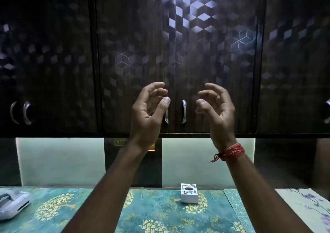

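- The left hand, centre frame, is loosely curled and holds nothing; its thumb overlaps the left door handle.
- The right hand, likewise curled and empty, hovers just right of the right door handle.

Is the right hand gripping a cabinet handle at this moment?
No, the right hand hovers with loosely curled fingers beside the nearer door handle, with a clear gap between them.

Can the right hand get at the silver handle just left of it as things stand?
Probably yes: the right hand hovers beside the silver handle, fingers loosely curled, holding nothing, and nothing lies between them. Its distance from the door cannot be judged.
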